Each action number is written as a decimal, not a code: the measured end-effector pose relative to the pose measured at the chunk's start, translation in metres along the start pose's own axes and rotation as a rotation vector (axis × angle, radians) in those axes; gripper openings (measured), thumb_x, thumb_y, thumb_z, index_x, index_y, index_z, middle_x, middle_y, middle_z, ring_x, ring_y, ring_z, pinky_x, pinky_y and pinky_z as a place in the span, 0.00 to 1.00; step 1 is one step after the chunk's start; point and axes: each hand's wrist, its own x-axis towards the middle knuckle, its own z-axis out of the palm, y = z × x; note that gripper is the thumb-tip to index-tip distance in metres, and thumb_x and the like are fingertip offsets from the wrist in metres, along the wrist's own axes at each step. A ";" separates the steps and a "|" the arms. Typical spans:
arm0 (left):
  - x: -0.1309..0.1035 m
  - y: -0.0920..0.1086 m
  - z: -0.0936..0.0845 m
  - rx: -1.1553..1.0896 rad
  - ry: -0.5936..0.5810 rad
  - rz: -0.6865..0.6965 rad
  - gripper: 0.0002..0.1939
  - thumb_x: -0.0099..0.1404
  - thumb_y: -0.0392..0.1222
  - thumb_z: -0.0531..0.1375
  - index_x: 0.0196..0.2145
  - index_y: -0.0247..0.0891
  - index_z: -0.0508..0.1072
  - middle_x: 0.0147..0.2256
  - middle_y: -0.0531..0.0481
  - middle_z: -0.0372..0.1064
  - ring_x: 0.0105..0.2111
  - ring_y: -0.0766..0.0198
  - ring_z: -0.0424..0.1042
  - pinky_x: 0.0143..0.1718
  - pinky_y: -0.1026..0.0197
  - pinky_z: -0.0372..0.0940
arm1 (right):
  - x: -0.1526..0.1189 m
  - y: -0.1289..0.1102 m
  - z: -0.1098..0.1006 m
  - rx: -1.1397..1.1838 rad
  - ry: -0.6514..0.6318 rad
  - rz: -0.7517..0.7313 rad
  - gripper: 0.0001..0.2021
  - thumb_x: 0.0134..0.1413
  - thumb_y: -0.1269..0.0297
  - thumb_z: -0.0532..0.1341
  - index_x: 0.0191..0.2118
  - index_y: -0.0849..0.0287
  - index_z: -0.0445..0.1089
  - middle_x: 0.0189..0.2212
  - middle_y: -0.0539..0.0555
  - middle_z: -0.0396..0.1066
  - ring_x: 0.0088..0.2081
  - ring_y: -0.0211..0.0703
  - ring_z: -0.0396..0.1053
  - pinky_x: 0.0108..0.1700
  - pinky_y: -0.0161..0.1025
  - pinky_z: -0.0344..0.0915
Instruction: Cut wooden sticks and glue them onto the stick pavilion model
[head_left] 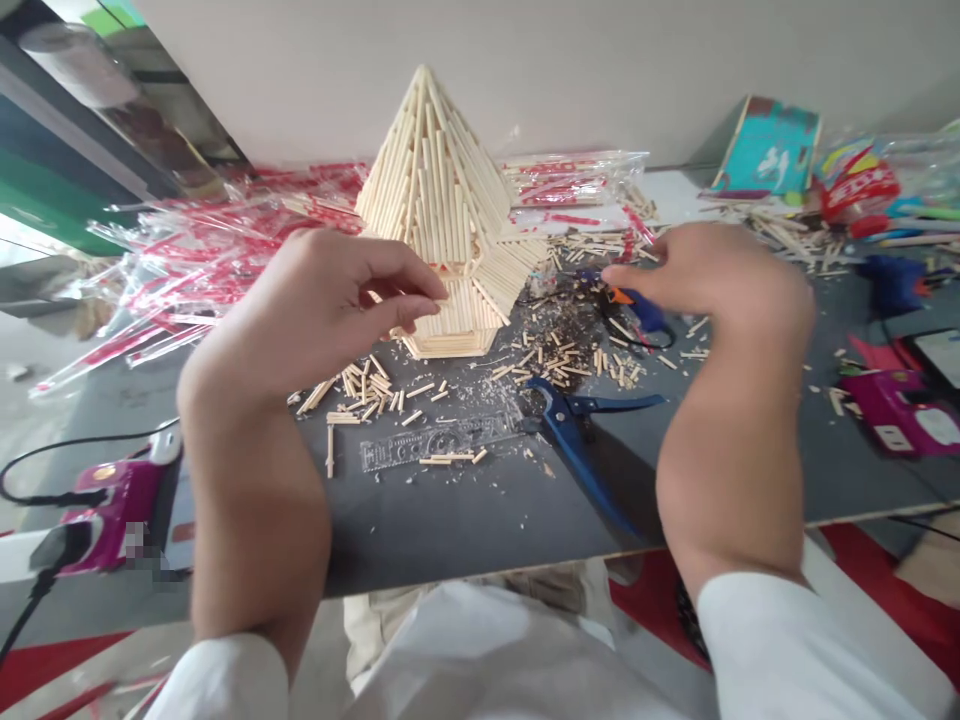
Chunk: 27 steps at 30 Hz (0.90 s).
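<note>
"So, where is the left hand (322, 300) seen now?"

"It is held in front of the cone-topped model of pale wooden sticks (442, 200), near its lower part. The thumb and forefinger are brought close together, but it cannot be told if something small is pinched."

"And where is the model placed?"

"It is placed upright on the dark grey table (465, 545), between the two hands, close to the pale wall (562, 75)."

"How is the right hand (712, 265) held?"

"It is bent beside the blue-and-orange tool (646, 312); whether the tool is gripped cannot be told, because the fingers are partly hidden."

"What is seen nearer to the table edge?"

"The blue-handled cutter (577, 458) is laid beside the clear plastic ruler (397, 450). Short pale stick pieces (379, 385) are scattered around, and red-and-clear plastic wrappers (172, 265) are heaped at the left."
</note>
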 end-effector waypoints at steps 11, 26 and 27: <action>0.002 -0.003 0.010 -0.195 -0.023 0.147 0.09 0.68 0.38 0.68 0.47 0.39 0.80 0.38 0.52 0.84 0.38 0.61 0.83 0.37 0.61 0.73 | -0.057 -0.098 -0.013 0.591 -0.082 -0.924 0.08 0.64 0.75 0.66 0.44 0.56 0.80 0.40 0.50 0.83 0.39 0.41 0.79 0.44 0.40 0.71; 0.010 -0.006 0.013 -0.605 0.050 0.113 0.10 0.63 0.30 0.71 0.42 0.32 0.78 0.32 0.50 0.81 0.29 0.66 0.80 0.25 0.67 0.72 | -0.059 -0.107 0.002 0.601 0.107 -0.878 0.09 0.69 0.69 0.64 0.52 0.57 0.76 0.40 0.53 0.78 0.41 0.44 0.76 0.48 0.42 0.72; 0.011 -0.005 0.013 -0.622 0.042 0.096 0.10 0.64 0.30 0.70 0.43 0.32 0.78 0.32 0.49 0.81 0.29 0.66 0.80 0.25 0.67 0.72 | -0.058 -0.107 0.002 0.596 0.123 -0.866 0.09 0.69 0.69 0.64 0.51 0.56 0.76 0.40 0.54 0.77 0.41 0.44 0.75 0.48 0.43 0.72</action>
